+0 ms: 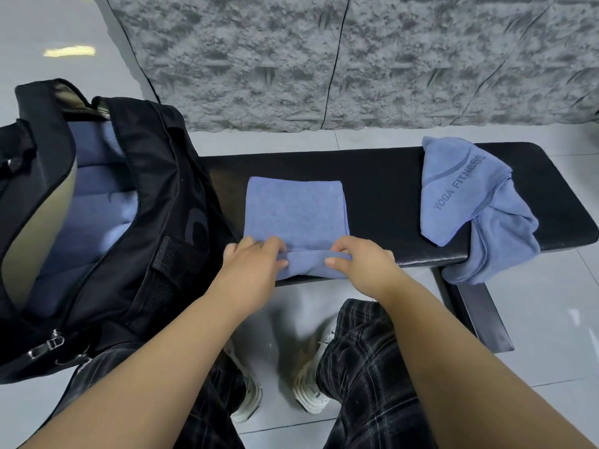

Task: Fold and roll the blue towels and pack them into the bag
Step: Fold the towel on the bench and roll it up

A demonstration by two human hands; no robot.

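Towel [296, 212] rolled by both hands (curled).

A single head-worn wide-angle view looks forward and steeply down from close above a black bench [389, 189] that runs left to right across the middle. The wearer's knees and shoes fill the near edge, a grey textured wall [324, 59] closes the far side, and straight lines bow toward the corners.

Both arms extended forward; left grip [256, 259] and right grip [359, 262] curled, pinching.
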